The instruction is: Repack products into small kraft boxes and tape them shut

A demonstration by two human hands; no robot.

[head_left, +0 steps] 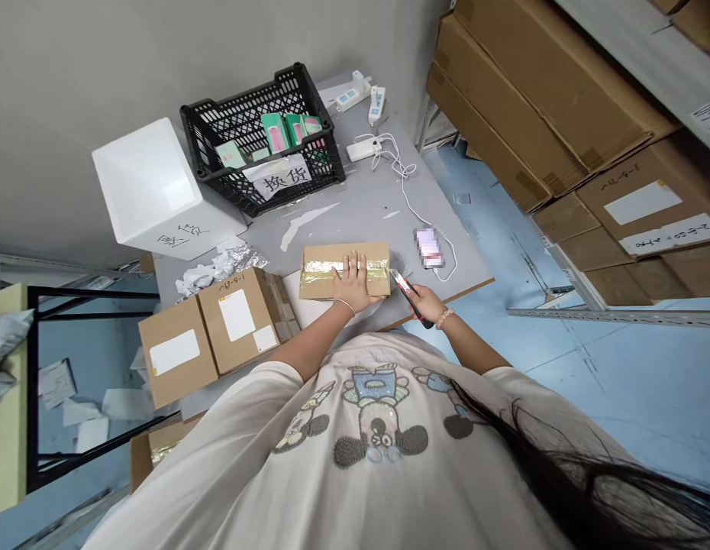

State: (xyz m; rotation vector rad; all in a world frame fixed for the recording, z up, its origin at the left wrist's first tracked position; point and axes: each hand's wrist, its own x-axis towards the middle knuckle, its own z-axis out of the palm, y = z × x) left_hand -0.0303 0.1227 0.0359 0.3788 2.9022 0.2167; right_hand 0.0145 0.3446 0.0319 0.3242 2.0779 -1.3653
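Observation:
A small kraft cardboard box (319, 269) lies flat on the grey table, with clear packing tape across its top. My left hand (352, 281) rests palm down on the box, fingers spread and holding nothing. My right hand (424, 302) grips a red and black utility knife (408, 296), whose tip is close to the box's right end. I cannot tell whether the tip touches the box. A thin bracelet circles my left wrist, and a beaded one circles my right.
On the grey table (360, 210) stand a black plastic crate (263, 141) of green boxes, a white foam box (146, 187), power strips (352, 92) and a blurred phone (429, 248) on a white cable. Two labelled cartons (214, 336) sit at the left; large cartons (550, 99) are shelved at the right.

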